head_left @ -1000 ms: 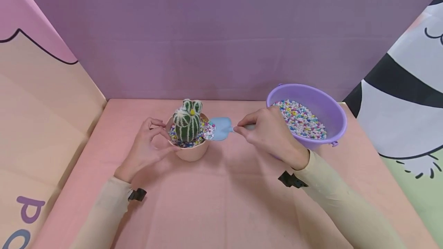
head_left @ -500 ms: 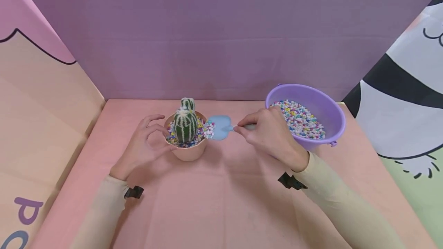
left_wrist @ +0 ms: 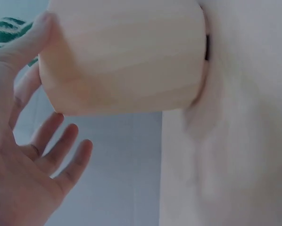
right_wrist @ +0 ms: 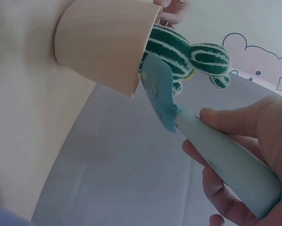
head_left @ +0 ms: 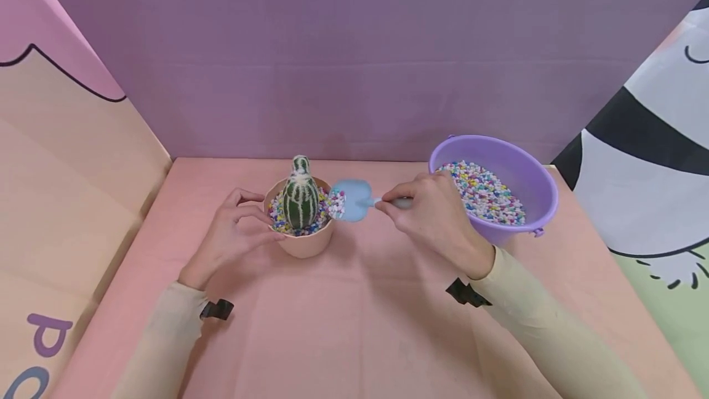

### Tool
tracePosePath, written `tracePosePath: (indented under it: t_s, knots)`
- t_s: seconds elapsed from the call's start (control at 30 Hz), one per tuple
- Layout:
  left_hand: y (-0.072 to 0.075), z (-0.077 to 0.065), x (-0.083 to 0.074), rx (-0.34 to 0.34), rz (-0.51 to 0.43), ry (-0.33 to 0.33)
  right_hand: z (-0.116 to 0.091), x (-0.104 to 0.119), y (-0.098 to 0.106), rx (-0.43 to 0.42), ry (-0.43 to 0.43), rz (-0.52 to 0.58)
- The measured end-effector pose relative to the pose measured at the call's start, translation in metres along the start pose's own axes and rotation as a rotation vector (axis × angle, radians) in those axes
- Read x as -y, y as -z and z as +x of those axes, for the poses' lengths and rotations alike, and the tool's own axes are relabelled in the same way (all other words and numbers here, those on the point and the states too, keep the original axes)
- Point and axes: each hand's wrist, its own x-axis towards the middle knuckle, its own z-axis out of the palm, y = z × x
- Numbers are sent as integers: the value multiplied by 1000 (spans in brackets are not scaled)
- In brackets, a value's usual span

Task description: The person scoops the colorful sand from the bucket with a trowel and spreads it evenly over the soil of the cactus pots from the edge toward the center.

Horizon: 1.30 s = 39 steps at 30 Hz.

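A toy cactus (head_left: 301,202) stands upright in a peach flower pot (head_left: 306,246), with multicoloured pebbles around its base. My left hand (head_left: 235,233) holds the pot's rim from the left, thumb at the front and fingers along the left side. In the left wrist view the thumb lies on the pot's wall (left_wrist: 127,61) and the other fingers are spread. My right hand (head_left: 429,214) grips a light blue toy shovel (head_left: 353,201) by its handle. Its blade carries pebbles and sits at the pot's right rim; the right wrist view shows the blade (right_wrist: 159,87) tilted against that rim.
A purple bucket (head_left: 523,180) holding many multicoloured pebbles (head_left: 482,193) stands at the back right, partly behind my right hand. Pink cloth (head_left: 310,325) covers the table. A purple backdrop (head_left: 354,66) rises behind, and printed panels flank both sides.
The pot and cactus have turned, so the yellow flower and side arms no longer show in the head view. My left hand drew slightly left, then came back; the shovel's blade is slightly higher.
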Motion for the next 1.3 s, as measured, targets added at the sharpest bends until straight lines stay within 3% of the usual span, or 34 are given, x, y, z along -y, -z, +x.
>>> tracePosePath:
  t_s: [0.3,0.57,0.97,1.3]
  knots:
    - [-1,-3,-16,22,30,58,-1,-2,-8,-82,88,-34]
    - [11,-4,-11,87,83,-18,-3,-4,-12,-134,165,-58]
    - [10,-4,-8,58,10,17,3,-3,-11,-188,233,-52]
    - [8,-5,-8,35,4,48,3,0,-20,-199,279,-45]
